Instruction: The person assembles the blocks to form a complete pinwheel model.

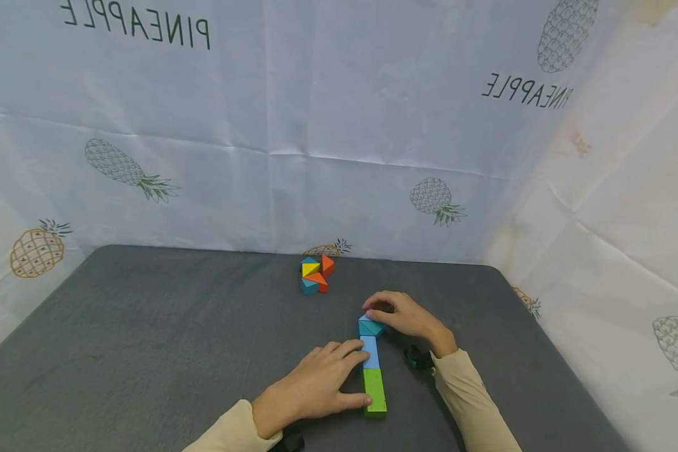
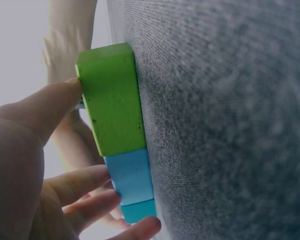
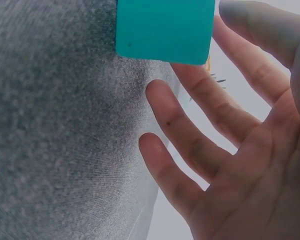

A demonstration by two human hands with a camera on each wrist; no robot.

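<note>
Head view gives me a block row (image 1: 371, 353) on the table (image 1: 175, 339), left hand (image 1: 318, 383) spread against it, right hand (image 1: 405, 316) seemingly pinching its pale-blue end piece (image 1: 364, 317): light, rigid, I judge, best held by flat sides.

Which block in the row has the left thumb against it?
The green block at the row's end nearest the person: the left hand's thumb touches it, while its fingers lie by the light blue block.

Head view forward and down, wrist views close, head and left wrist sharing green block (image 1: 376, 387)
</note>
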